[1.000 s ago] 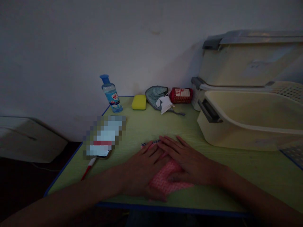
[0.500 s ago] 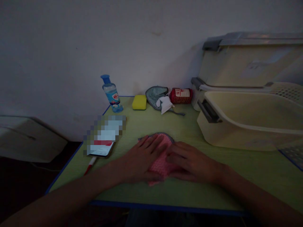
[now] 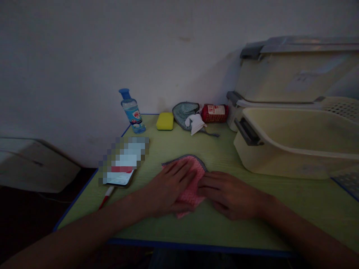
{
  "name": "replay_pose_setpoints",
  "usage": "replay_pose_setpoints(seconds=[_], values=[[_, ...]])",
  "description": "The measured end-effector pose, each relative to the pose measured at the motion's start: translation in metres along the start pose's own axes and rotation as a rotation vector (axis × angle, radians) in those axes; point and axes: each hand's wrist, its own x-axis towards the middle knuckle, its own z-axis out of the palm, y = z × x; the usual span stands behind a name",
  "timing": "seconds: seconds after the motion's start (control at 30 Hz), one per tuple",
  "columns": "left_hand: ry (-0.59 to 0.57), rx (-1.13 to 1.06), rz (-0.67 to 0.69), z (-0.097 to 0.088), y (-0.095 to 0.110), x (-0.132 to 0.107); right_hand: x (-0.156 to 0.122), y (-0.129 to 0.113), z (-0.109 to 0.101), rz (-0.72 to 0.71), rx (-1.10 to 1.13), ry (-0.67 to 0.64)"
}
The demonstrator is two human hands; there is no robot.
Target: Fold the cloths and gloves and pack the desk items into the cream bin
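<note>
The pink cloth (image 3: 193, 188) lies on the surface (image 3: 252, 233), to the right of the phone (image 3: 126, 160). On this cloth the left hand (image 3: 165, 190) rests flat; the right hand (image 3: 232, 194) bends its fingers at its edge, whether pinching I cannot tell.

1 head-worn view looks forward and down across the bench (image 3: 224, 153) to the wall (image 3: 140, 48), from near, behind and above the left hand (image 3: 169, 190) and right hand (image 3: 231, 196).
</note>
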Motion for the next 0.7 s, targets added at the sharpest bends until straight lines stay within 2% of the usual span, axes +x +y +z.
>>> replay_pose_setpoints(seconds=[0.2, 0.47, 0.7], values=[[0.090, -0.010, 0.032, -0.009, 0.005, 0.002, -0.004, 0.003, -0.001, 0.105, 0.046, -0.027], [0.060, -0.183, 0.055, -0.011, 0.016, 0.002, -0.001, 0.005, 0.003, 0.189, 0.012, 0.064], [0.060, -0.188, 0.024, -0.008, 0.013, 0.002, 0.000, 0.004, 0.001, 0.273, 0.016, 0.119]])
